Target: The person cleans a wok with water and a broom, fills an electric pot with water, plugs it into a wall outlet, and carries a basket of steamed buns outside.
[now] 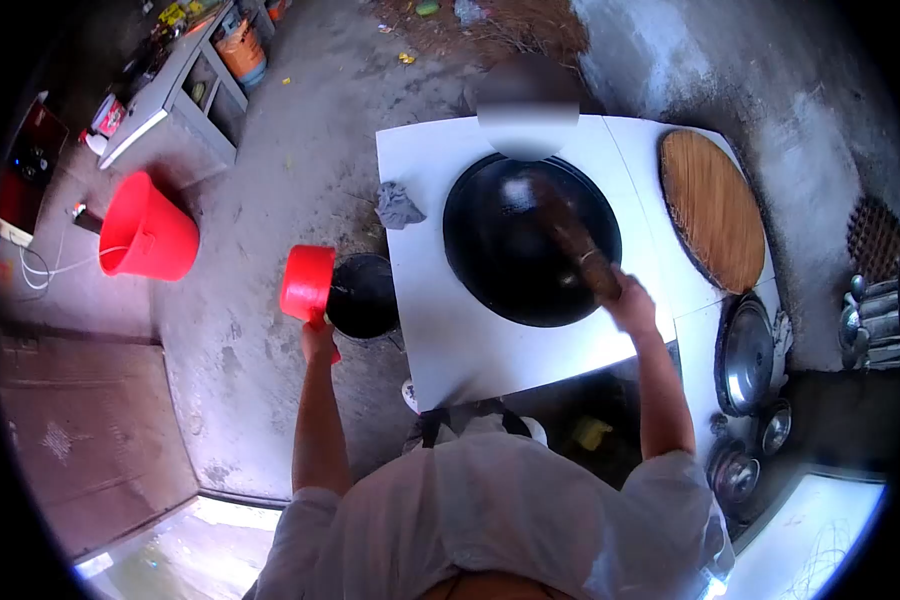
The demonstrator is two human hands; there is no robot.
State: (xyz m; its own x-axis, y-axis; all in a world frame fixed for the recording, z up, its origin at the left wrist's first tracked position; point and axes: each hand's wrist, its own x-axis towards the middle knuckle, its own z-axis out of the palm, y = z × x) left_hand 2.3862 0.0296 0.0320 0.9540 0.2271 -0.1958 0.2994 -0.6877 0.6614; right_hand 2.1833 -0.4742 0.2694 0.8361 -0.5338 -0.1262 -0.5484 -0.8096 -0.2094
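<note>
My left hand point(317, 338) is closed around the handle of a red dipper point(308, 283), held beside a black bucket point(363, 297) on the floor. My right hand point(633, 303) grips a brown brush-like tool point(582, 248), blurred by motion, which reaches over the large black wok point(515, 270). The wok is set into a white tiled stove top point(435, 345). What the dipper holds inside cannot be made out.
A crumpled grey cloth point(399, 205) lies at the stove's left edge. On the right are a round wooden lid point(715, 210) and a metal lid point(748, 355). A red bucket point(150, 230) and a table point(160, 105) stand to the left.
</note>
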